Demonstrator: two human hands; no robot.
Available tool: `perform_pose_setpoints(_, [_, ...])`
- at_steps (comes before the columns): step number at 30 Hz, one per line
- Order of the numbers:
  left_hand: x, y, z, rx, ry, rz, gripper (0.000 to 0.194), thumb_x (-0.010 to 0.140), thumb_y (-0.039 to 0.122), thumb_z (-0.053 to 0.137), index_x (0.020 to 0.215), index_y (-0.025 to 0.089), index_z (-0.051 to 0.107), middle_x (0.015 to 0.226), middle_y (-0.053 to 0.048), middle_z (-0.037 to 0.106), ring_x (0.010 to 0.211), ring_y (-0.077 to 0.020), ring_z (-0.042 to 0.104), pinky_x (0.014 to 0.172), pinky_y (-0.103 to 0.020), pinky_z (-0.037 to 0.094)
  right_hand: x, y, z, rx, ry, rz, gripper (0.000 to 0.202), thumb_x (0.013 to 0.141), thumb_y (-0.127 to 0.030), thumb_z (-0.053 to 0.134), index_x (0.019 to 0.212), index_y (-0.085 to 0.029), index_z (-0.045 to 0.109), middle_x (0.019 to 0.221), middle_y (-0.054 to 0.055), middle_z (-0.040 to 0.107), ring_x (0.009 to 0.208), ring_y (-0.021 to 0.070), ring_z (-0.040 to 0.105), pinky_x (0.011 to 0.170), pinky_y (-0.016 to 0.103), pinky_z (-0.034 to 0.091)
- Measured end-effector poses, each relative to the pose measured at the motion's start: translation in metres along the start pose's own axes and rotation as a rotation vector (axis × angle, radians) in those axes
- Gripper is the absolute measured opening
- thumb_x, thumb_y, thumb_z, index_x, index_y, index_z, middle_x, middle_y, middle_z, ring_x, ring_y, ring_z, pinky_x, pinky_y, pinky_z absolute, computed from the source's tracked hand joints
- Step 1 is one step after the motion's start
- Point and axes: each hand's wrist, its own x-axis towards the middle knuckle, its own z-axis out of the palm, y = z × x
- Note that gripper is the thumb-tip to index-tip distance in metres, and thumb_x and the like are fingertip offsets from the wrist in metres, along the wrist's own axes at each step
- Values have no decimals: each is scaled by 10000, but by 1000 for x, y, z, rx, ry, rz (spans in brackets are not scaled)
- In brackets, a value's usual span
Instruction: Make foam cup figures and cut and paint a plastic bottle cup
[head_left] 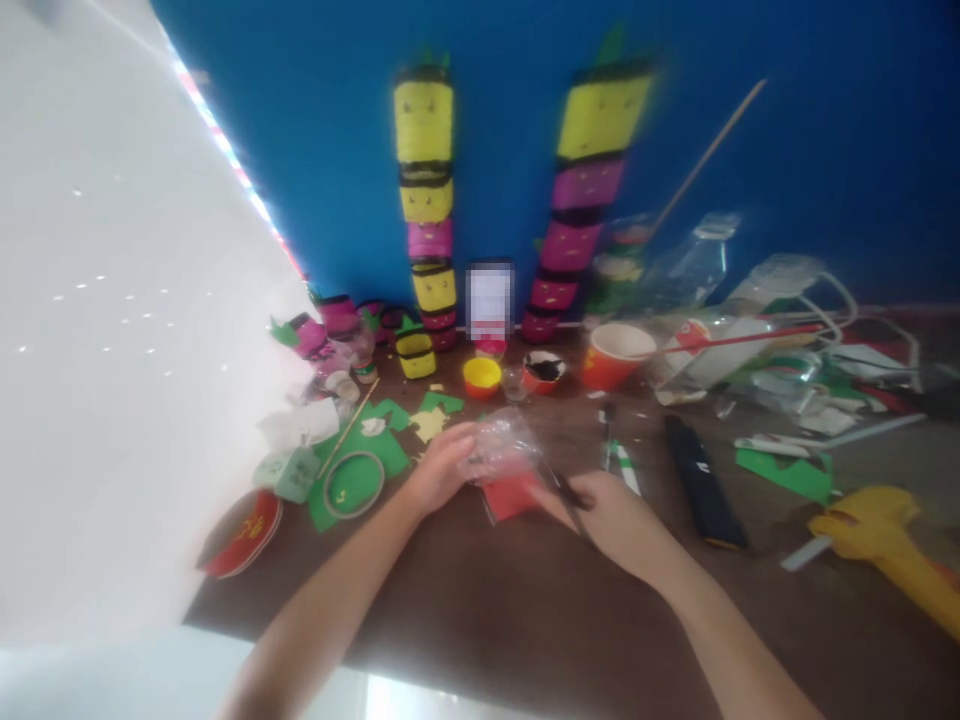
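The deep blue wall [510, 150] stands behind a dark brown table [450, 620], on which many craft things are spread. Near the middle of the table, the left hand [448, 462] has its fingers bent and closed on the left side of a shiny, clear plastic piece [504, 448]; a flat red piece [514, 497] is just below it, at its lower edge. The right hand [611, 515] is curled around a dark slim tool [574, 492], perhaps scissors, but the blur does not permit me to be sure. Its index finger is stretched toward the red piece, and I cannot tell if they touch. Behind the hands are a small round yellow cup [481, 376] and a larger red paper cup with white inside [619, 350]. Against the wall rise 2 tall columns of yellow and magenta segments [425, 125] with black bands. Left of the left hand, a pale round ring [352, 515] lies on green cut sheets [386, 453]; to the right of the right hand lies a long flat black case [701, 485]
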Motion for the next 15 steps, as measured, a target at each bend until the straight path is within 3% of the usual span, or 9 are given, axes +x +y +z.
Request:
perform_pose_setpoints(4, [0,0,0,-16,-10,-13,398,693,380,680,1033,176,644,1001,-104,678,944,-269,626,768,-375,484,2,0,-1,-49,-83,5,489,661,-618,572,505,-155,588,460,4,524,479,123,441,447,220,312])
perform_pose_setpoints(10, [-1,2,6,-64,2,-56,407,694,436,667,996,163,657,1008,-102,678,992,-285,612,861,-390,437,3,0,-1,-87,-64,-1,521,676,-640,549,472,-160,542,450,13,505,467,116,408,441,223,298])
perform_pose_setpoints(15, [-1,1,3,-64,29,-107,446,689,482,655,1001,163,651,1002,-111,682,1012,-294,606,810,-360,448,4,0,-2,-159,-32,-5,529,707,-638,513,451,-175,509,447,16,488,456,122,410,439,229,287])
